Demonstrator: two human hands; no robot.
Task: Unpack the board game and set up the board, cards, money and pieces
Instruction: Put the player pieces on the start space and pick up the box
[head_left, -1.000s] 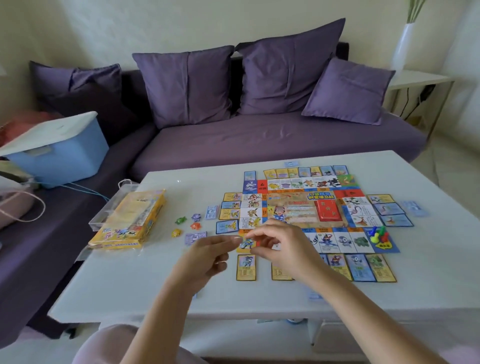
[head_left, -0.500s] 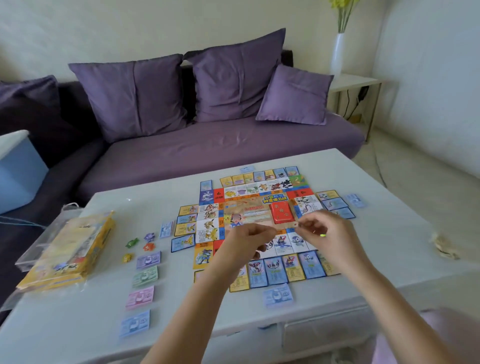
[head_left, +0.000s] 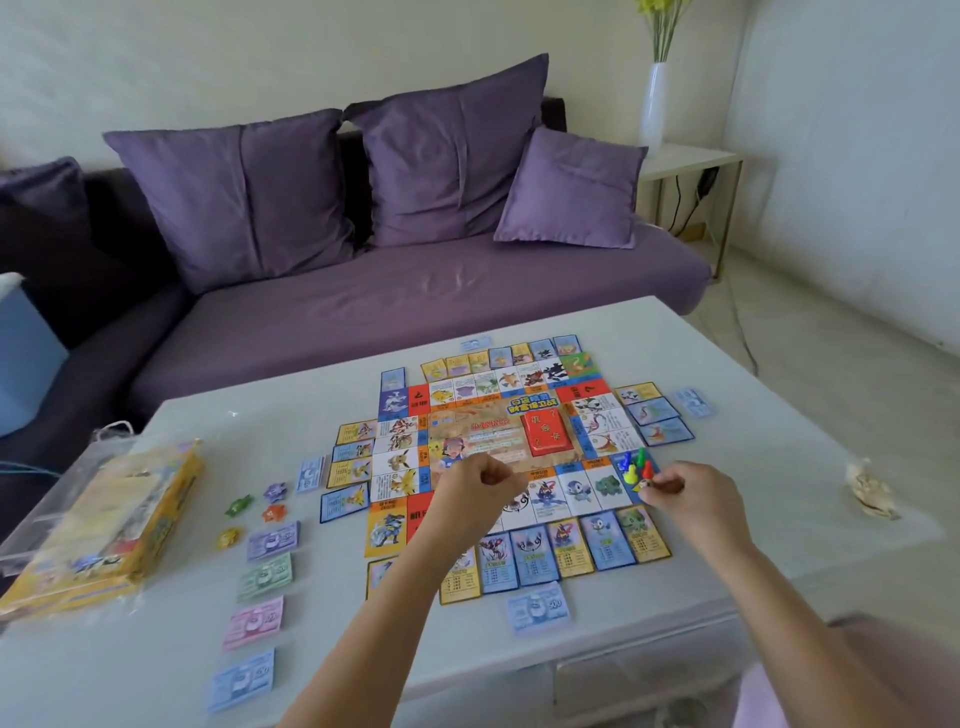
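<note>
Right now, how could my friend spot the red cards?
Look at the white table in front of the purple sofa. The game board lies on it. The red cards sit on its tan middle, the only solid red block there.

Purple sofa, yellow game box

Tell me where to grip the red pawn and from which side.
Pinch the red pawn by its narrow top, coming from above: it stands upright, with the yellow pawn and green pawn crowding its base, so a side approach would likely knock them.
</note>
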